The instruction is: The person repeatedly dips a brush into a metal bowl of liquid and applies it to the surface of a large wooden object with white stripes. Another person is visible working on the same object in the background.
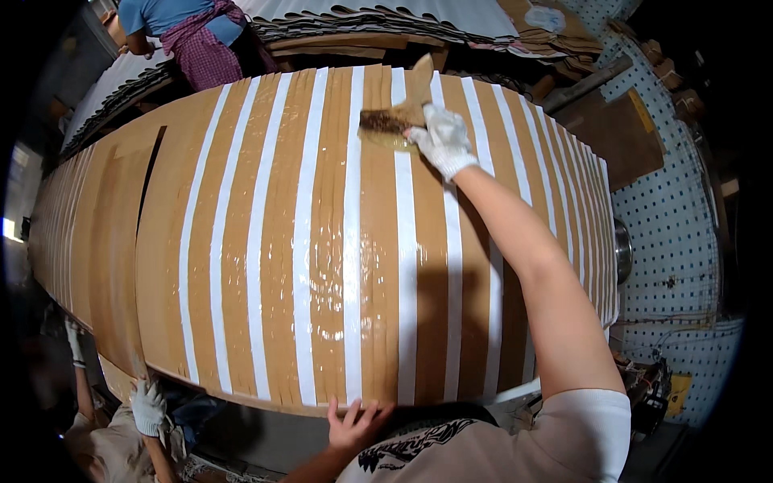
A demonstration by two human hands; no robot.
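Nearest: the wearer's pale shirt [475,455] w/ dark print, below both hands' fingers. L hand [354,431], bare: fingers spread, tips at near edge of the sheets [435,241]; can't tell if they press or grip. R hand [447,141], gloved, is out over the far half, fingers closed round the brush [412,113]. Its handle sticks up past the R fingers, away from wearer; dark bristles lie to their L, on the sheets w/ a wet patch [390,145] under/beside them.

Sheets: brown, w/ white strips [352,241] running near–far, both sides of the R fingers; wet shine mostly L of the R fingers & beyond the L ones. Shadow btwn the two hands.

Well L of the L fingers, a co-worker's gloved hand [149,408] at near edge; can't tell its grip. Metal round [622,249] R of R fingers, by sheets' end. Beyond R fingers: stacked pale sheets [386,18], wavy dark edges; another person [201,36], blue top, checked cloth, farther L.
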